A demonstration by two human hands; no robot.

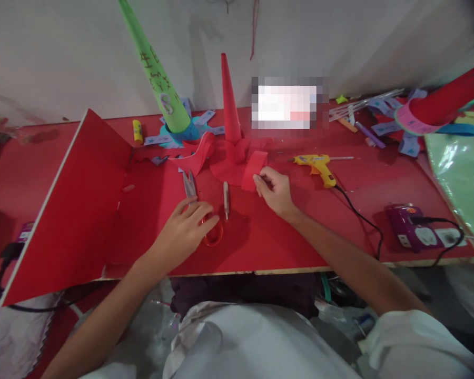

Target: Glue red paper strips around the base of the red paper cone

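Observation:
My left hand (187, 226) lies over the scissors (189, 184), fingers curled about their pivot. The grey blades point away from me, and a red handle loop (213, 237) shows beside my thumb. My right hand (275, 190) pinches the edge of a red paper strip (256, 166) between thumb and fingers. Just behind the strip stands a narrow red paper cone (231, 110) on a round red base (225, 171). A curled red paper piece (197, 155) lies to its left. Between my hands rests a slim pale pen-like tool (226, 200).
A yellow glue gun (318, 166) lies at right, its cord running to a purple power box (411, 226). Behind stand a green cone (158, 73) and a yellow glue stick (137, 132). An upright red board (75, 210) is at left, another red cone (450, 97) at far right.

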